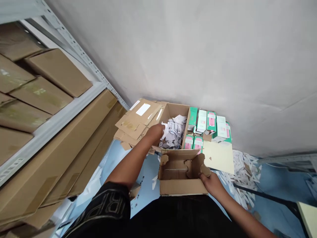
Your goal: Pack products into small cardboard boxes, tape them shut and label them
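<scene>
My left hand reaches out over the rim of an open cardboard box and is closed on a scrap of white paper. The box holds a heap of crumpled white and grey paper. My right hand grips the right corner of a small empty cardboard carton with its flaps open, held near my lap.
Green-and-pink product boxes lie beside the wall, with a cream sheet before them. Flattened cardboard is stacked at the left. Metal shelving carries brown cartons. White paper strips litter the blue floor.
</scene>
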Available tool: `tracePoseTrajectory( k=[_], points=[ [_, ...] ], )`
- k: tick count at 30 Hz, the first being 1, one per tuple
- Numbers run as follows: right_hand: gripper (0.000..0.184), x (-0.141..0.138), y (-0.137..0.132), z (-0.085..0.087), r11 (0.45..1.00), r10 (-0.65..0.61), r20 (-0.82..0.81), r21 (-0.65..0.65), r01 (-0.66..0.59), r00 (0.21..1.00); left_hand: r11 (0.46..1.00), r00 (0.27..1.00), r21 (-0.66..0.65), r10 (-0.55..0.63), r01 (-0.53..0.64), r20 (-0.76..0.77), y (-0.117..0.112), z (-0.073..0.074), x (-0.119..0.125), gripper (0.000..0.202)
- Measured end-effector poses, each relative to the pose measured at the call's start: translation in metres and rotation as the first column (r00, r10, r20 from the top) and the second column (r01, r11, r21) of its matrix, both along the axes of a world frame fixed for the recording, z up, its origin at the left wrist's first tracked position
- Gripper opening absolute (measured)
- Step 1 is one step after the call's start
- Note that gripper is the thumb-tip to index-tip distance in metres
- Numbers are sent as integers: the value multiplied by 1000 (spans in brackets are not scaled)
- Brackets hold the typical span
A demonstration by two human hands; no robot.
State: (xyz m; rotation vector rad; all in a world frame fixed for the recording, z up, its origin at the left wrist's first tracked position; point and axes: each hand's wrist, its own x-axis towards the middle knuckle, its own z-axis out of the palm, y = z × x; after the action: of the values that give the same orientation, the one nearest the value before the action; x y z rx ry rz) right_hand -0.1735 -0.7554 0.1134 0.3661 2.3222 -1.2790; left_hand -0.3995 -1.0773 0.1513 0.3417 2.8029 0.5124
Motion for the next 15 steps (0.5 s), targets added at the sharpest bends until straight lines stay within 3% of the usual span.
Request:
tracePoseTrajectory(
  k=[3, 4, 6, 8, 10, 13, 15],
  points=[
    [38, 13, -22, 1, 994, -65, -5, 85, 65, 998, 947, 958, 321, 115, -26, -261, -29, 42, 39, 29],
    [36, 17, -29, 1, 990, -90, -13, 111, 91, 996, 907, 958, 419, 87, 38, -274, -35, 53, 55, 27],
    [34, 26, -42, 1, 978, -136, -37, 154, 140, 990, 797, 958, 544, -152, 264, -241, -38, 64, 89, 26],
    [33, 35, -53, 3, 963, -178, -59, 195, 186, 982, 688, 875, 556, -447, 468, -184, -32, 61, 116, 31],
    [33, 44, -61, 7, 949, -210, -74, 223, 222, 975, 604, 760, 519, -632, 605, -151, -24, 50, 132, 41],
    [34, 60, -69, 13, 940, -231, -112, 230, 251, 966, 511, 632, 490, -767, 706, -111, -18, 37, 136, 56],
    [34, 71, -70, 16, 933, -246, -140, 234, 273, 959, 480, 609, 509, -785, 714, -115, -19, 37, 135, 61]
  ],
)
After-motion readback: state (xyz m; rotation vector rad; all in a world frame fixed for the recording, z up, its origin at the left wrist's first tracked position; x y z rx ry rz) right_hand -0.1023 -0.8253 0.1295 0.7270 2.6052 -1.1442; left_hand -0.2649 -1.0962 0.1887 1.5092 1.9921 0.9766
